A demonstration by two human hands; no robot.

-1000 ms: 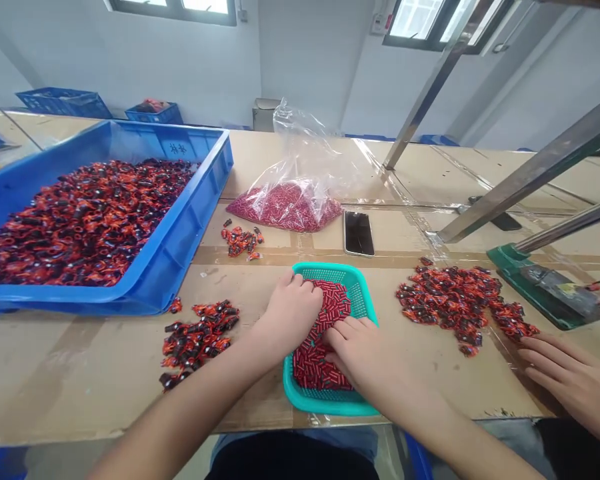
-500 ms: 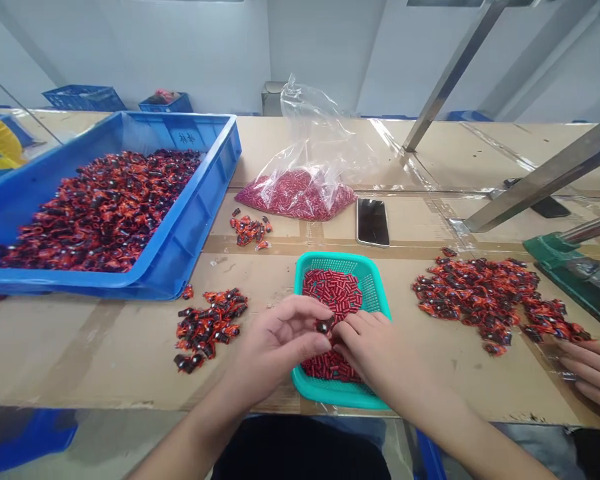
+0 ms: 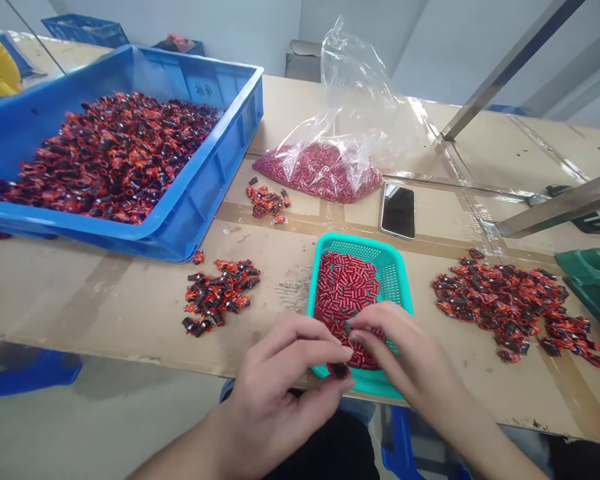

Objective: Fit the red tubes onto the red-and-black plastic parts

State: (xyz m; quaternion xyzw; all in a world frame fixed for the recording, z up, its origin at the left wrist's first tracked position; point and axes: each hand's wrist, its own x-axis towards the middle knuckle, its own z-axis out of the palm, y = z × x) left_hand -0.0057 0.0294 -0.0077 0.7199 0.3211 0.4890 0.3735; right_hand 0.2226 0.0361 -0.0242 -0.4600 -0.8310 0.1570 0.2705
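A small black and red piece is pinched between the thumb and fingers of my left hand, at the near edge of the green basket. Many small red tubes lie in that basket. Over its near right part is my right hand, thumb and index finger close together; whatever is between them is too small to make out. A pile of black and orange pieces lies left of the basket, and a larger pile lies to its right.
A big blue crate full of black and orange pieces stands at the left. Behind the basket are a clear bag of red tubes, a few loose pieces and a phone. Metal posts rise at the right.
The view has shifted and tilted. My left hand has moved nearer the basket's front edge with the piece. My right hand has come apart from it. The other person's hand at the right is out of view.
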